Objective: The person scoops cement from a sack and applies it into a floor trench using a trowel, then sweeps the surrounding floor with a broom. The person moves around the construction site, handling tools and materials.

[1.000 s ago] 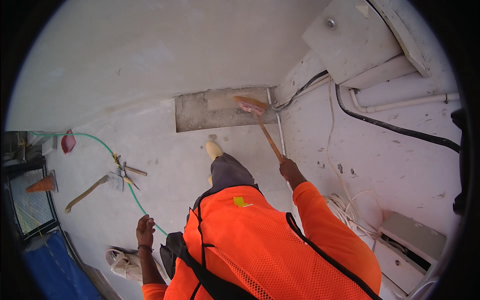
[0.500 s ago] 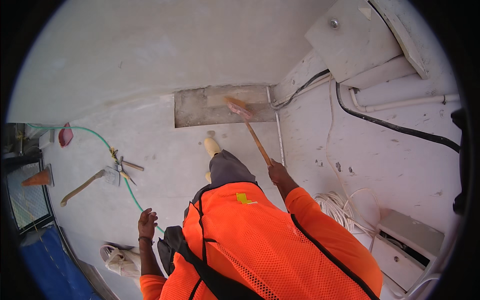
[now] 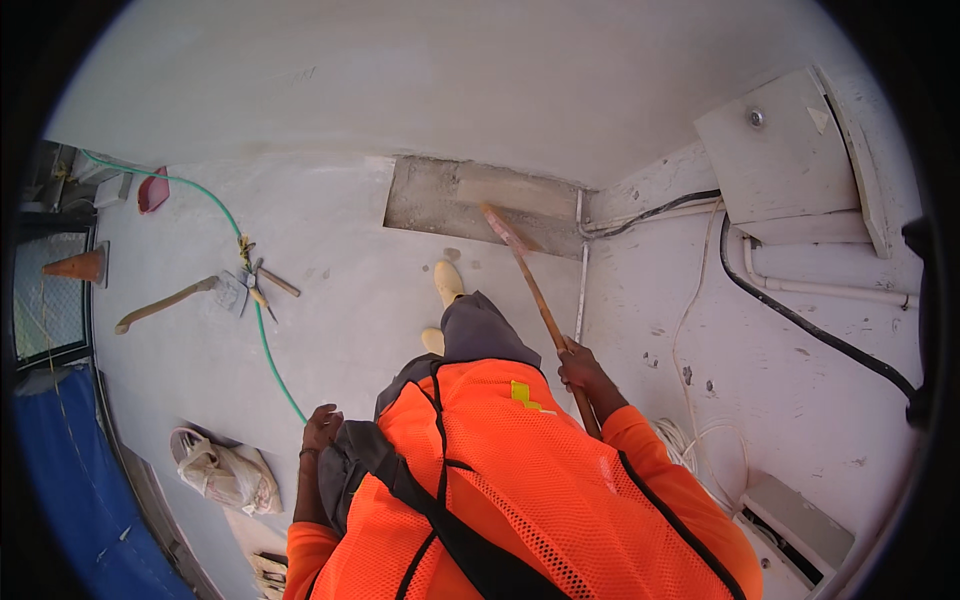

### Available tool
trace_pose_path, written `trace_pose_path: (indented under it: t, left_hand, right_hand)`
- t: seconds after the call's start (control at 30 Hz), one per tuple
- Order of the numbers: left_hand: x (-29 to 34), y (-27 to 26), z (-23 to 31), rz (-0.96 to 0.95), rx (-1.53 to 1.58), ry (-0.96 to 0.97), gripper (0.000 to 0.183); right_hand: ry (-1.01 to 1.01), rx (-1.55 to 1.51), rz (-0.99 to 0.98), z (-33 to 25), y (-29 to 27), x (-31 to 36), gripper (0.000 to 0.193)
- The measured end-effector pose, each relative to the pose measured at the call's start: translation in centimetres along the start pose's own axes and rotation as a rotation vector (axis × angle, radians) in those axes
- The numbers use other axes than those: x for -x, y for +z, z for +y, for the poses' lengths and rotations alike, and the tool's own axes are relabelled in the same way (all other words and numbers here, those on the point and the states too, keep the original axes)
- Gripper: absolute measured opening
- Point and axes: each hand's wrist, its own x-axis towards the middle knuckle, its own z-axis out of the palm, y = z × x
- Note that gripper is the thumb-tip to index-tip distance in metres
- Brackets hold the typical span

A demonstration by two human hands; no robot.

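Two bare hands are in our view, and our right hand (image 3: 583, 368) is wrapped around the wooden handle of a broom (image 3: 542, 303), whose rear end runs back past our grip to the orange sleeve. That broom slants away from us, its head seen edge-on over a rough, sunken patch (image 3: 425, 195) in the pale floor, close to the wall corner; we cannot tell whether the bristles touch it. Our left hand (image 3: 322, 428) hangs low beside our hip with the fingers loosely bent, near a green hose (image 3: 266, 345); its palm is hidden, so we cannot tell if it holds anything. Between our arms spreads our orange vest (image 3: 480, 430), and ahead of it we see a pale boot (image 3: 448, 283). To our left, a hammer (image 3: 279, 283) and a flat-headed tool (image 3: 165, 305) with a curved wooden handle lie around the hose, with an orange cone (image 3: 78, 266) farther out, a white bag (image 3: 235, 475) nearer us and a blue sheet (image 3: 80, 500) at the edge. On our right, a black cable (image 3: 820, 325) runs along the wall below a pale metal box (image 3: 790, 160), and a coil of white cord (image 3: 675, 440) sits just beyond our sleeve.
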Motion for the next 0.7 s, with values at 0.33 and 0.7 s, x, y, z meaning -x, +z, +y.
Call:
trace_pose_path:
  t: [0.33, 0.7]
  left_hand:
    - [3.4, 3.4, -1.4, 0.087, 0.311, -0.088, 0.043]
    - [13.7, 5.3, 3.1, 0.337, 0.366, -0.388, 0.045]
  right_hand:
    - [-0.554, 0.977, -0.034, -11.4, 4.1, 0.1, 0.061]
    - [-0.709, 1.177, -0.059, -29.4, 14.6, -18.0, 0.054]
